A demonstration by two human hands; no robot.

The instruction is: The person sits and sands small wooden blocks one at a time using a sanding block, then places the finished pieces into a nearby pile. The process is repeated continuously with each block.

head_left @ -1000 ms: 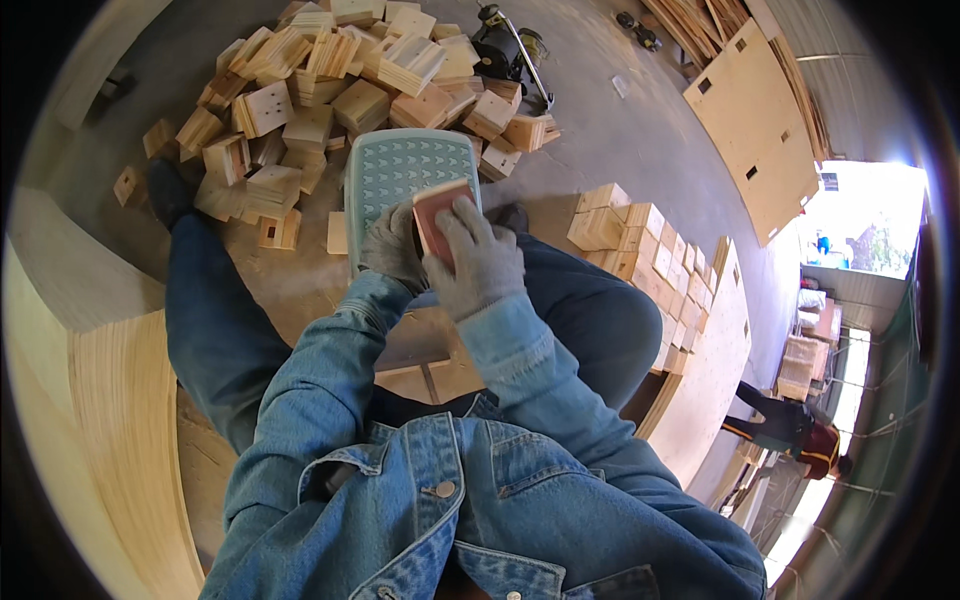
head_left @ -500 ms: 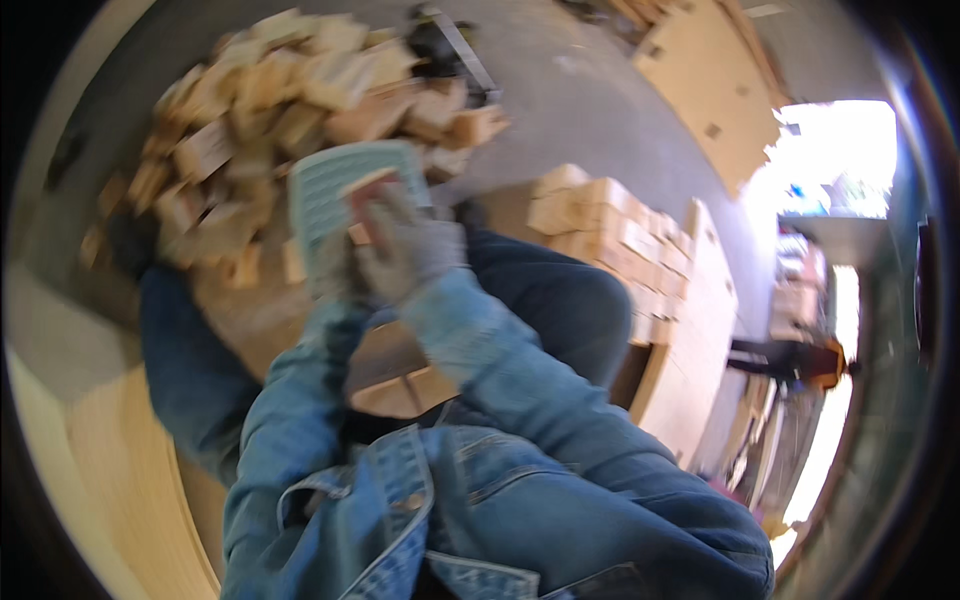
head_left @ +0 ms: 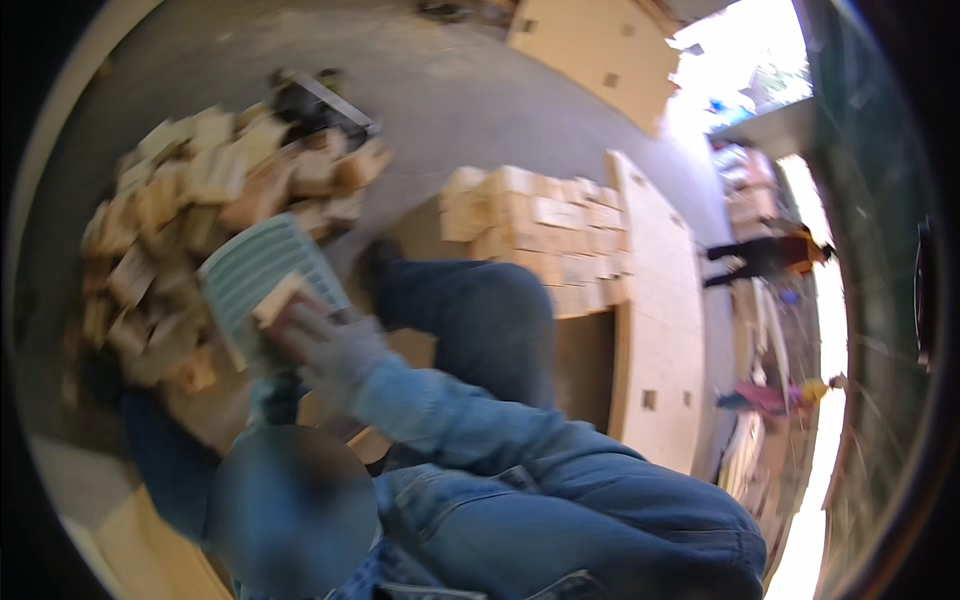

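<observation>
A wooden block (head_left: 280, 298) is gripped in my right hand (head_left: 340, 345), which wears a grey glove, its fingers closed round the near side. My left hand (head_left: 268, 352) is close under the right, at the block's lower end; its fingers are hidden and blurred. Behind the block is a pale teal ribbed plastic piece (head_left: 255, 255), flat like a stool top; I cannot tell what supports it. A round blurred patch covers much of my left forearm.
A loose heap of wooden blocks (head_left: 170, 200) lies beyond my hands, with a black and silver tool (head_left: 325, 100) behind it. Right of my knee stand neatly stacked blocks (head_left: 560, 225) beside a long board (head_left: 665, 330). Two people (head_left: 770, 255) are far right.
My view has swung to the right, so the heap, teal piece and hands appear further left. The block has tilted, showing more of its pale face. My right hand still grips it.
</observation>
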